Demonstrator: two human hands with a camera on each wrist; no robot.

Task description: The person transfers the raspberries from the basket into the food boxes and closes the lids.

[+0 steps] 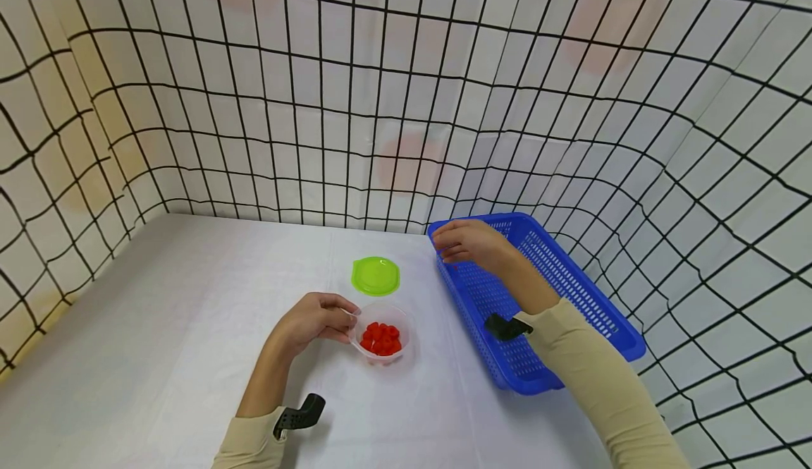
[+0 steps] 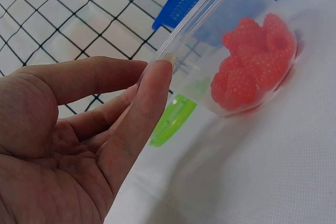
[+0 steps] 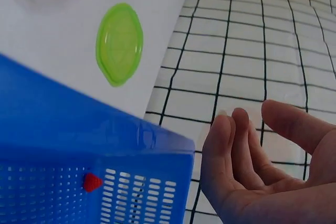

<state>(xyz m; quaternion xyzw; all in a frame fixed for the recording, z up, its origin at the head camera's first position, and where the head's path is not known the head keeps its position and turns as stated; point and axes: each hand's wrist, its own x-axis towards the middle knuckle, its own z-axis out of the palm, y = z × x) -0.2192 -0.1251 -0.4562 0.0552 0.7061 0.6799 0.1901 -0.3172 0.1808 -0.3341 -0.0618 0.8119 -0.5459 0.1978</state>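
Note:
My left hand (image 1: 319, 319) pinches the rim of a clear plastic bowl (image 2: 191, 69) between thumb and fingers, at the bowl's left side. Inside it sit several red raspberries (image 1: 382, 340). The right hand (image 1: 472, 242) hovers over the far left corner of a blue slotted basket (image 1: 472, 338), its fingers loosely bent with nothing between them. Low in that corner, a single raspberry (image 3: 92, 182) shows in the right wrist view. Behind the bowl, a green lid (image 1: 376, 276) lies flat on the white table.
A white wall with black grid lines (image 1: 342, 130) encloses the table (image 1: 184, 314) at the back and sides. The basket stands at the right, its far edge close to that wall. Both wrists carry small black cameras.

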